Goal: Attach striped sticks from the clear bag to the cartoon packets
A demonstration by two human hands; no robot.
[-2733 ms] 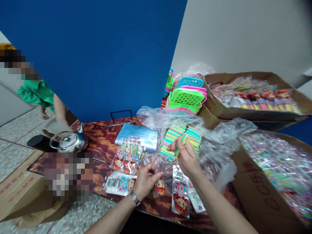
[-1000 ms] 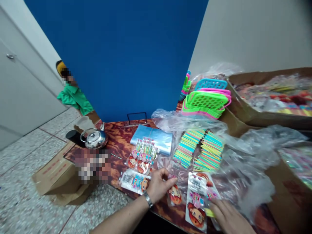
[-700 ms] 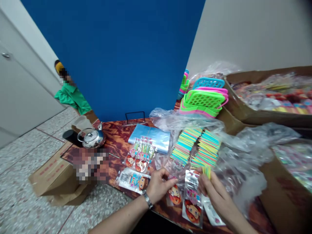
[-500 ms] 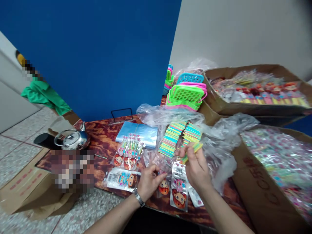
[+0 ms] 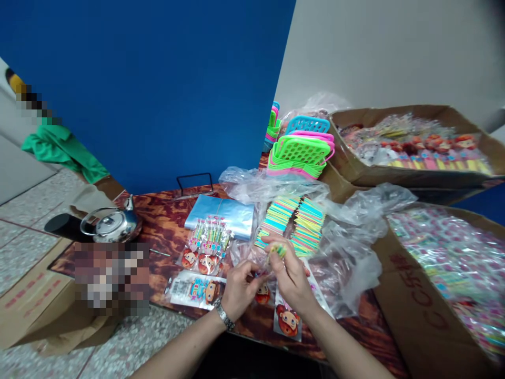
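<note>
My left hand (image 5: 239, 289) pinches a small clear packet (image 5: 263, 295) printed with a red-haired cartoon face. Just right of it, my right hand (image 5: 292, 281) is closed around a few thin yellow-green sticks (image 5: 279, 249), held over the mouth of that packet; whether their ends are inside is hidden by my fingers. Beyond my hands lie two rows of coloured sticks (image 5: 276, 218) on clear plastic. Under my right wrist sits another cartoon packet (image 5: 288, 322). Several filled packets (image 5: 209, 245) rest left of my left hand, above a stack of white-backed packets (image 5: 195, 289).
Blue plastic film (image 5: 221, 213) lies behind the filled packets. Coloured baskets (image 5: 302, 152) are stacked at the back. Cardboard boxes (image 5: 410, 295) of packets stand on the right, beside crumpled clear plastic (image 5: 355, 252). A metal kettle (image 5: 114, 226) stands at left.
My right hand has moved left and down with the sticks, from beside the stick rows to the packet at my left hand. My left hand still pinches the packet.
</note>
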